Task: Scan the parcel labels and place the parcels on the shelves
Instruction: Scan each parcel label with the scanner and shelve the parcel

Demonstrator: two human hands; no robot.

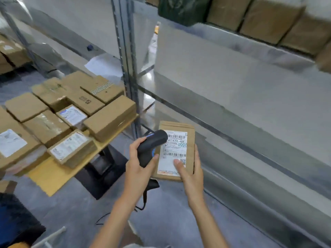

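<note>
Flat brown cardboard parcel (176,151): white label printed with black barcodes and a teal-patterned patch. Black handheld scanner (152,145): blue trim. Stacked brown cardboard boxes (68,111): several with white labels, one with black-and-white striped tape. Pale yellow-tan wooden tabletop (53,176). Grey metal shelving (232,90). Dark green package (182,9) on upper shelf.

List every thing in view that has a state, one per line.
Left hand: grips the scanner.
Right hand: holds the parcel, thumb on its label.
Scanner: aimed at the label.
Parcel: sealed, label up, held off the shelf.
Table boxes: closed, lying flat.
Shelf boxes: closed, in a row.
</note>
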